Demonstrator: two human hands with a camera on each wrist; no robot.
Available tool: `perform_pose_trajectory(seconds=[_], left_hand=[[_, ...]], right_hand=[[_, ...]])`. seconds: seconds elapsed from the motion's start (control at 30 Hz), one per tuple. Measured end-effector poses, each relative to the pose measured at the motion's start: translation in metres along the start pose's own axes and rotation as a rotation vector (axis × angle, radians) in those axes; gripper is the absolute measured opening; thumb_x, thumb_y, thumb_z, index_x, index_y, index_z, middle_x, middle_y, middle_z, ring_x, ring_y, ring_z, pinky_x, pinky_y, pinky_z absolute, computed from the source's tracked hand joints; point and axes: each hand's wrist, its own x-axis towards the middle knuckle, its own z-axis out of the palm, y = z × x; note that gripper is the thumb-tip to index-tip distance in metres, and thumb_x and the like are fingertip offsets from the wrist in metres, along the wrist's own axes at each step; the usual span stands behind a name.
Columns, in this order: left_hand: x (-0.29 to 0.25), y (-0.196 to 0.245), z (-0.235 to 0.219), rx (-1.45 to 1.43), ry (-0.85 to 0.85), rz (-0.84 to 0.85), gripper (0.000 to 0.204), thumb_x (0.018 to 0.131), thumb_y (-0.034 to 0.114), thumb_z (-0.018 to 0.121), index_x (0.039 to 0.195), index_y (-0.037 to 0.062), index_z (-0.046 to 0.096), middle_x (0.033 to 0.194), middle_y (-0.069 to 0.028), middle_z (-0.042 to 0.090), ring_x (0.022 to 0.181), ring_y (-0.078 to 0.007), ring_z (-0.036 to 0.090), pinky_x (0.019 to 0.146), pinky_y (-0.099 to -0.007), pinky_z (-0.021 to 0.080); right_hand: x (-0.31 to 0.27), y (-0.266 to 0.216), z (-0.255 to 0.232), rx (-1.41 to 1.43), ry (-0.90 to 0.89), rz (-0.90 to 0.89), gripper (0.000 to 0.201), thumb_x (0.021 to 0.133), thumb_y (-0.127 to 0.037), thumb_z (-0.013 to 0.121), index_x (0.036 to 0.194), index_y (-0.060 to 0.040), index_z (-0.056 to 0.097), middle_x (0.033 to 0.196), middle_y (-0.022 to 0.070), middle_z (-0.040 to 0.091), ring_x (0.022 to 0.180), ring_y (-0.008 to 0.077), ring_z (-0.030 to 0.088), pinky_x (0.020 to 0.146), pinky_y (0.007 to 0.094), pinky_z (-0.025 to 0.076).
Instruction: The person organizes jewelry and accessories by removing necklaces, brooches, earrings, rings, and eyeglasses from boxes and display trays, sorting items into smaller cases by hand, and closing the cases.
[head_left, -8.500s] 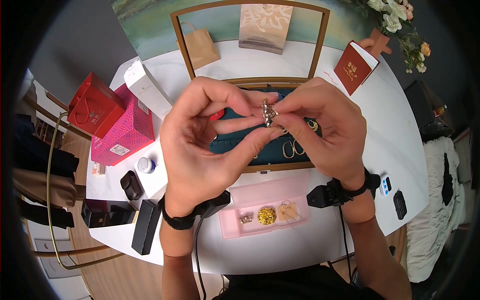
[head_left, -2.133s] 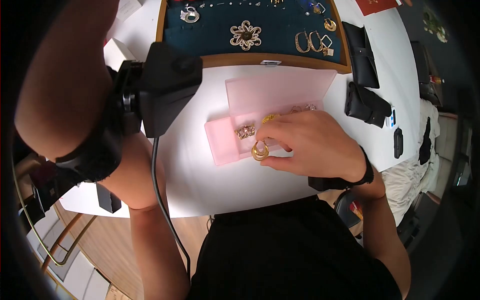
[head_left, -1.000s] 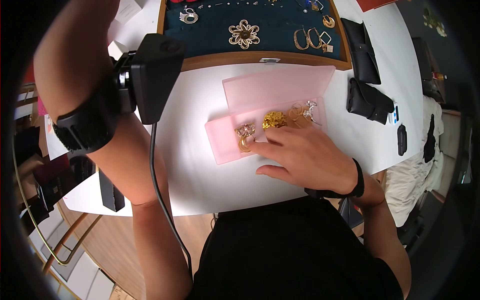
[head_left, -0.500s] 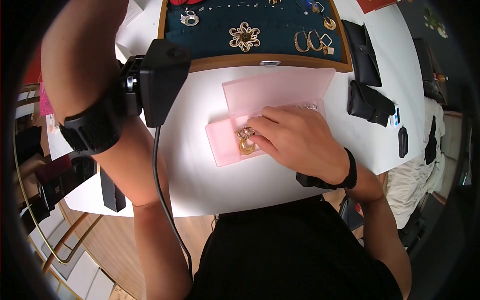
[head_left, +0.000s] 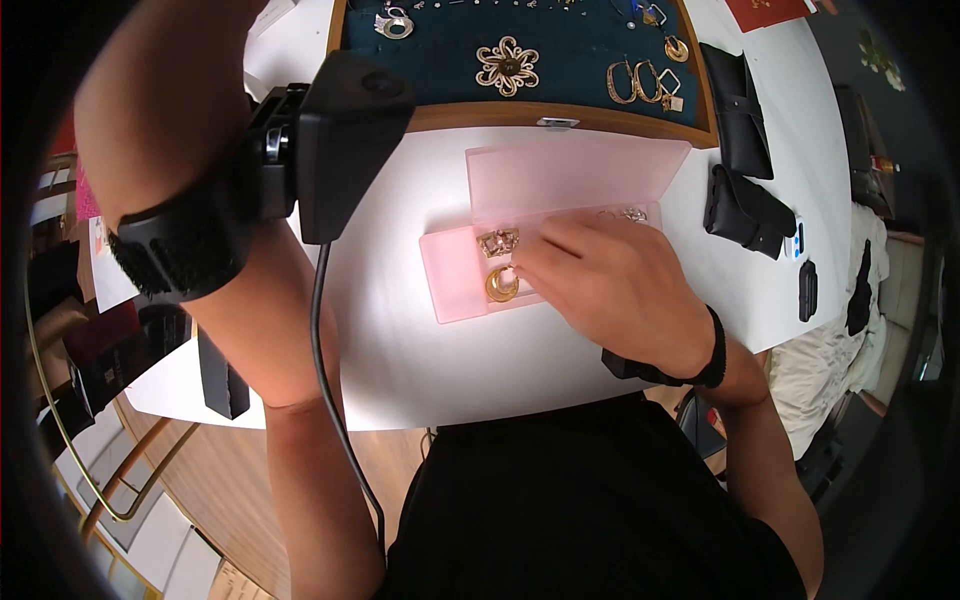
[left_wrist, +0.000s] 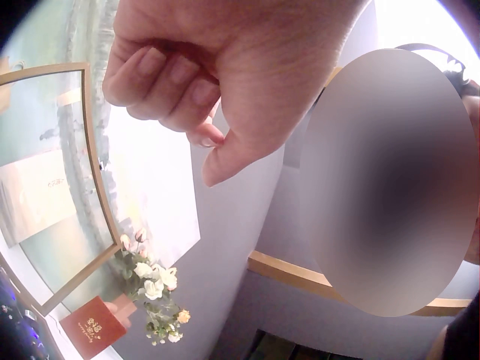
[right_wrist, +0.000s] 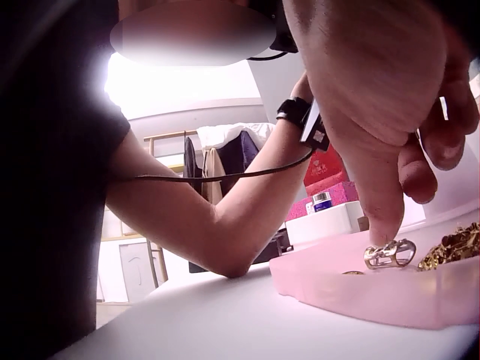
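Observation:
In the head view my right hand (head_left: 620, 290) reaches into the open pink box (head_left: 455, 275). Beside its fingertips lie an openwork ring (head_left: 498, 242) and, nearer the front edge, a gold hoop earring (head_left: 502, 284). From the right wrist view, one straight finger points down onto the ring (right_wrist: 390, 255), while the other fingers hang free of it. A textured gold ornament (right_wrist: 454, 247) lies just past it; from above, my hand hides this piece. My left hand (left_wrist: 217, 82) is raised outside the head view, its fingers curled and nothing visible in them, close to a blurred head.
Behind the box stands a wood-framed jewellery case (head_left: 430, 75) with a flower brooch (head_left: 507, 66) and several earrings. Black pouches (head_left: 745, 210) lie to the right. A black cable (head_left: 318, 340) runs down the left arm. The pink lid (head_left: 575, 175) stands raised.
Earlier both hands held a jewelled piece together; the left has since risen out of the head view. My right hand has set the hoop earring into the box, and the ring now lies farther from it.

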Motion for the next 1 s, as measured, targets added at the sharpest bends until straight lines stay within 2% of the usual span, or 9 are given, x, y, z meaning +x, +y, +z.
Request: perform_pose_trajectory(seconds=[0.1, 0.2, 0.3, 0.4, 0.63, 0.7, 0.83, 0.93, 1.0], left_hand=[[0.000, 0.001, 0.002, 0.000, -0.001, 0.007, 0.017, 0.095, 0.015, 0.068, 0.101, -0.0008, 0.073, 0.079, -0.0052, 0.062, 0.067, -0.0097, 0.058, 0.061, -0.0207, 0.045], [0.000, 0.002, 0.002, 0.002, -0.004, 0.014, 0.018, 0.095, 0.015, 0.068, 0.101, -0.0011, 0.073, 0.080, -0.0058, 0.063, 0.067, -0.0101, 0.059, 0.061, -0.0207, 0.047], [-0.001, 0.004, 0.004, 0.002, -0.009, 0.024, 0.018, 0.095, 0.014, 0.068, 0.102, -0.0014, 0.073, 0.080, -0.0064, 0.065, 0.068, -0.0105, 0.060, 0.061, -0.0207, 0.048], [0.000, 0.004, 0.005, 0.001, -0.010, 0.031, 0.018, 0.095, 0.014, 0.069, 0.102, -0.0016, 0.073, 0.081, -0.0070, 0.066, 0.068, -0.0109, 0.062, 0.062, -0.0206, 0.049], [0.001, 0.001, 0.003, 0.010, -0.001, 0.036, 0.019, 0.095, 0.014, 0.069, 0.102, -0.0023, 0.073, 0.082, -0.0083, 0.068, 0.069, -0.0118, 0.065, 0.062, -0.0206, 0.052], [0.001, 0.000, 0.003, 0.012, 0.000, 0.036, 0.019, 0.094, 0.014, 0.069, 0.102, -0.0024, 0.073, 0.082, -0.0087, 0.069, 0.069, -0.0120, 0.065, 0.063, -0.0205, 0.052], [0.002, 0.001, 0.003, 0.015, 0.001, 0.039, 0.019, 0.094, 0.014, 0.069, 0.103, -0.0028, 0.073, 0.083, -0.0094, 0.070, 0.070, -0.0126, 0.067, 0.063, -0.0205, 0.054], [0.003, -0.001, 0.003, 0.016, 0.000, 0.050, 0.020, 0.094, 0.014, 0.069, 0.103, -0.0031, 0.073, 0.083, -0.0100, 0.071, 0.070, -0.0129, 0.068, 0.063, -0.0205, 0.055], [0.001, -0.003, 0.001, 0.010, 0.014, 0.101, 0.020, 0.094, 0.014, 0.069, 0.103, -0.0032, 0.073, 0.083, -0.0104, 0.072, 0.071, -0.0132, 0.069, 0.064, -0.0204, 0.056]], right_hand=[[-0.004, 0.001, 0.001, 0.079, -0.108, -0.001, 0.011, 0.080, -0.010, 0.067, 0.085, -0.0005, 0.064, 0.082, 0.0086, 0.062, 0.072, 0.0262, 0.065, 0.063, 0.0381, 0.053], [-0.001, -0.004, 0.005, 0.122, -0.090, 0.030, 0.012, 0.085, -0.013, 0.066, 0.083, -0.0015, 0.065, 0.084, 0.0083, 0.063, 0.073, 0.0259, 0.066, 0.062, 0.0384, 0.052], [-0.001, -0.006, 0.016, 0.164, -0.120, 0.158, 0.014, 0.081, -0.022, 0.075, 0.082, -0.0092, 0.070, 0.080, 0.0042, 0.064, 0.071, 0.0251, 0.065, 0.061, 0.0384, 0.049], [0.002, -0.006, 0.014, 0.164, -0.164, 0.187, 0.013, 0.082, -0.021, 0.074, 0.085, -0.0089, 0.071, 0.081, 0.0051, 0.065, 0.071, 0.0257, 0.065, 0.062, 0.0392, 0.049], [0.000, -0.003, 0.011, 0.085, -0.194, 0.093, 0.010, 0.084, -0.018, 0.072, 0.088, -0.0092, 0.070, 0.079, 0.0045, 0.063, 0.072, 0.0258, 0.064, 0.062, 0.0394, 0.050], [-0.003, -0.001, 0.011, 0.086, -0.142, 0.018, 0.008, 0.084, -0.015, 0.071, 0.089, -0.0099, 0.070, 0.078, 0.0038, 0.061, 0.071, 0.0247, 0.063, 0.061, 0.0382, 0.050], [-0.004, -0.001, 0.001, 0.078, -0.108, 0.021, 0.010, 0.082, -0.011, 0.071, 0.092, -0.0110, 0.070, 0.078, 0.0032, 0.060, 0.072, 0.0233, 0.063, 0.060, 0.0362, 0.050], [-0.003, 0.003, -0.011, 0.172, -0.061, -0.019, 0.005, 0.078, -0.006, 0.064, 0.083, -0.0041, 0.064, 0.081, 0.0086, 0.062, 0.074, 0.0282, 0.064, 0.062, 0.0400, 0.051], [-0.002, 0.008, -0.030, 0.157, 0.019, 0.136, 0.004, 0.081, -0.009, 0.067, 0.085, -0.0074, 0.066, 0.079, 0.0058, 0.062, 0.073, 0.0253, 0.065, 0.061, 0.0390, 0.051]])
